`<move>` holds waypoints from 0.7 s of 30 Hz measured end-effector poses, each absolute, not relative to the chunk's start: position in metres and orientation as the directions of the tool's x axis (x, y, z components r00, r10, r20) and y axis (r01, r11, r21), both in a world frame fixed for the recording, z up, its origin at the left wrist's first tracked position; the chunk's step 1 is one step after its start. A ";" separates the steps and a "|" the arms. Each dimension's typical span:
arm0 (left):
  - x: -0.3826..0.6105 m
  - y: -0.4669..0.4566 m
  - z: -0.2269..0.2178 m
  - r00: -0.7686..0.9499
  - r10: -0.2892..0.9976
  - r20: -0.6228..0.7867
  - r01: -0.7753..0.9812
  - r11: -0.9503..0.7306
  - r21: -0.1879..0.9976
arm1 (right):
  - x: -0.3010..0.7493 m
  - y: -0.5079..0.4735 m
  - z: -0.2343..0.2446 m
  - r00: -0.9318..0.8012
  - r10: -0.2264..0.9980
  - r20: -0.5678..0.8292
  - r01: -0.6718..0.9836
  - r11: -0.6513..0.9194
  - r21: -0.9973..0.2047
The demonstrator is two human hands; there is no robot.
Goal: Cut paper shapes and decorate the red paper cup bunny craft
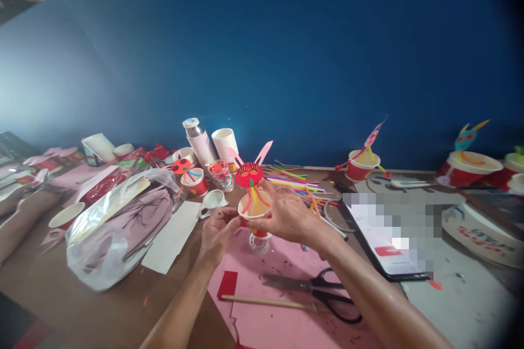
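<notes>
Holding a red paper cup (254,218) over the pink sheet (262,327), I have my left hand (219,229) pinched on its left side and my right hand (284,210) clamped on its right, near the rim. The inside is cream, and thin pink, yellow and green strips (254,196) rise from it to a red face (249,176) with lashed eyes and two pink ears (264,153) splayed outward. On the sheet lie black-handled scissors (292,282) and a wooden stick (270,301), its end at a red scrap (227,283). The brown table (123,311) is crowded; my feed shows a clear plastic bag (102,267) to the left, a lit phone (368,234) to the right, and cup figures (362,168) farther back. Behind stands a plain blue wall (262,54); another person's arm (24,218) shows at far left.
</notes>
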State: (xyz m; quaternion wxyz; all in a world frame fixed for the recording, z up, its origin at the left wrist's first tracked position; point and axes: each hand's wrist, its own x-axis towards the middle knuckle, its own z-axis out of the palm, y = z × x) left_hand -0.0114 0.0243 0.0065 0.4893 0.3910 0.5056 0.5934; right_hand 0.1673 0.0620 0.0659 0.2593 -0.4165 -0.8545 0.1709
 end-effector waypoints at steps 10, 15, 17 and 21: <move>-0.015 0.024 0.001 -0.167 0.986 -0.029 -0.163 0.001 0.987 | 0.167 0.062 0.068 -0.513 0.821 0.252 0.662 0.565 -0.493; -0.015 0.024 0.000 -0.165 0.986 -0.018 -0.148 -0.007 0.989 | 0.167 0.063 0.066 -0.509 0.816 0.273 0.654 0.573 -0.493; -0.016 0.024 0.000 -0.164 0.986 -0.011 -0.141 -0.013 0.990 | 0.168 0.063 0.066 -0.505 0.821 0.267 0.660 0.567 -0.493; -0.016 0.024 -0.001 -0.182 0.983 -0.003 -0.123 -0.020 0.992 | 0.169 0.064 0.065 -0.481 0.838 0.258 0.684 0.543 -0.488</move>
